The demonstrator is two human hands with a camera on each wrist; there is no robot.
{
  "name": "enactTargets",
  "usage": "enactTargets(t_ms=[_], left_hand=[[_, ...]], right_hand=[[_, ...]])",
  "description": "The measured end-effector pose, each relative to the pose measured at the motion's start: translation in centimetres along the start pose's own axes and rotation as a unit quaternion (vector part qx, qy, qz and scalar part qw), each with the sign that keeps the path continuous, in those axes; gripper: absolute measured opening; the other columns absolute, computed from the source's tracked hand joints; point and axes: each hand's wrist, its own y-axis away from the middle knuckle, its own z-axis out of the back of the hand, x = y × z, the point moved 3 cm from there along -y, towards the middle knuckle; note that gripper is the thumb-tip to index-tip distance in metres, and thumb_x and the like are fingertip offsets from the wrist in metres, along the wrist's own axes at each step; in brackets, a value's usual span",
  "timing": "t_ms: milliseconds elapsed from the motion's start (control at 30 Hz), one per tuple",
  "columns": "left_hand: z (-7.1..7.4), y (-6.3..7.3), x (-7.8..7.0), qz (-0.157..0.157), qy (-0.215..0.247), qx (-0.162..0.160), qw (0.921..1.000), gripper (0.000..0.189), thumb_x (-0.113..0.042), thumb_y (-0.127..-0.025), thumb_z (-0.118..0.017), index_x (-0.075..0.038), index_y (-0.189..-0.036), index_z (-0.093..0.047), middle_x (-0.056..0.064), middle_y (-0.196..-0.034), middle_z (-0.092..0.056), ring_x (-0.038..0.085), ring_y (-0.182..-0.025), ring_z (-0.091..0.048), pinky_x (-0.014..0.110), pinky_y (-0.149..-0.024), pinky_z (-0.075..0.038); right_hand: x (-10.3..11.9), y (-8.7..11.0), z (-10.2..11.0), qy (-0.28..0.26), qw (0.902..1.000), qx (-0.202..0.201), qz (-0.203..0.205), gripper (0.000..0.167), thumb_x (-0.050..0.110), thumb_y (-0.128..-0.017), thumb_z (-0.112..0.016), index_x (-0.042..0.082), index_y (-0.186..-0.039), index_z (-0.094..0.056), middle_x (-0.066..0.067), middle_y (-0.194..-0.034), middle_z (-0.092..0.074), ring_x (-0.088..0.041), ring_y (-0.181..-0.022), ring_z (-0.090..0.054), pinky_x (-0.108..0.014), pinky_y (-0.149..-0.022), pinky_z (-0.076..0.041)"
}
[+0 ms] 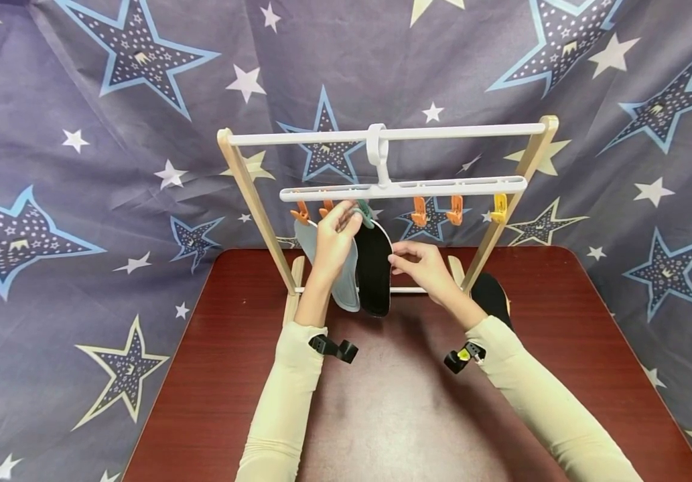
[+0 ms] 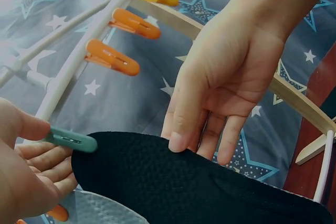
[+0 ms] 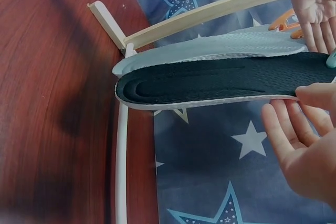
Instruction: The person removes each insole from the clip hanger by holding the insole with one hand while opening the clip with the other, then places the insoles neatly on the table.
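A black insole (image 1: 374,274) hangs toe-up from the white hanger, its top edge in a green clip (image 2: 72,139). My left hand (image 1: 333,244) pinches that clip between thumb and fingers. With thumb in front and fingers behind, my right hand (image 1: 421,264) pinches the right edge of the black insole, a little below the clip; the right wrist view shows this hand (image 3: 310,140) at the insole's pale rim. Close behind and to the left hangs a grey insole (image 3: 210,51), held by orange clips (image 1: 301,213).
The white hanger (image 1: 454,187) hooks over the rail of a wooden-sided rack (image 1: 261,214) on a red-brown table (image 1: 213,402). Two orange clips (image 1: 419,211) and a yellow clip (image 1: 499,208) hang at right. Another dark insole (image 1: 490,298) lies by the rack's right foot.
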Motion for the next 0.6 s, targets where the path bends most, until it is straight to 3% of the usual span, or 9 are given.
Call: enactTargets(t_ms=[100,300,400,600], left_hand=[[-0.05,-0.04,-0.02,-0.005,0.001,0.015,0.9999,0.038,0.001,-0.103,-0.052,0.013,-0.139,-0.052,0.031,-0.141,-0.057,0.037,-0.134,-0.055,0.041,-0.118,-0.042],[-0.10,-0.03,-0.03,-0.004,0.002,0.013,0.9999,0.037,0.001,-0.102,-0.053,0.013,-0.138,-0.054,0.031,-0.139,-0.058,0.038,-0.132,-0.056,0.041,-0.117,-0.043],[-0.07,-0.01,0.01,0.001,0.003,0.005,1.0000,0.037,0.001,-0.101,-0.055,0.012,-0.136,-0.055,0.031,-0.137,-0.059,0.037,-0.129,-0.058,0.040,-0.115,-0.045],[0.04,-0.03,0.16,-0.002,-0.001,-0.005,1.0000,0.035,-0.001,-0.100,-0.058,0.011,-0.133,-0.059,0.030,-0.132,-0.063,0.030,-0.119,-0.063,0.031,-0.106,-0.050]], right_hand=[[0.04,0.03,0.18,-0.001,1.0000,0.002,-0.005,0.025,-0.002,-0.096,-0.066,-0.015,-0.117,-0.066,-0.038,-0.111,-0.067,-0.008,-0.082,-0.070,-0.043,-0.080,-0.064],[0.14,0.13,0.25,-0.010,0.9998,-0.001,-0.019,0.025,-0.001,-0.095,-0.066,-0.015,-0.117,-0.066,-0.036,-0.111,-0.067,-0.008,-0.081,-0.070,-0.034,-0.076,-0.064],[0.01,0.15,0.34,-0.019,0.9995,-0.007,-0.026,0.026,-0.002,-0.095,-0.067,-0.016,-0.117,-0.066,-0.025,-0.105,-0.072,-0.008,-0.081,-0.071,-0.040,-0.079,-0.064],[-0.19,0.25,0.51,-0.034,0.9985,-0.023,-0.037,0.026,-0.002,-0.095,-0.067,-0.015,-0.117,-0.066,0.001,-0.093,-0.072,-0.008,-0.081,-0.070,-0.037,-0.078,-0.065]])
